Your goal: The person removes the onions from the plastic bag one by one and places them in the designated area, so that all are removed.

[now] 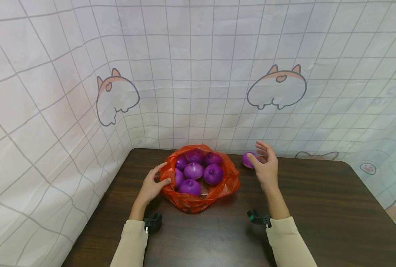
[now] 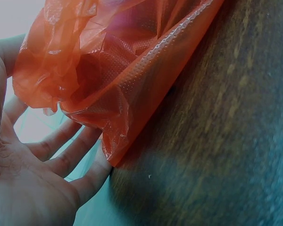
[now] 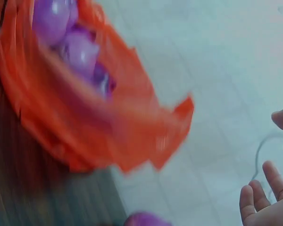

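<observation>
Mid-frame, a crinkled red bag [image 1: 230, 181] half-hides glossy purple onions [image 1: 193, 171]. Left hand [image 1: 151, 186] spreads against it; right hand [image 1: 267, 168], fingers apart, part-covers a lone onion [image 1: 246, 160].

This was a corner closed off by white cloth [image 1: 191, 48], whether in a home or a lab could not be told. The cloth, printed with grid lines and cartoon animals [image 1: 277, 91], hung in creases behind and beside a dark wood-grain counter [image 1: 318, 207].
</observation>
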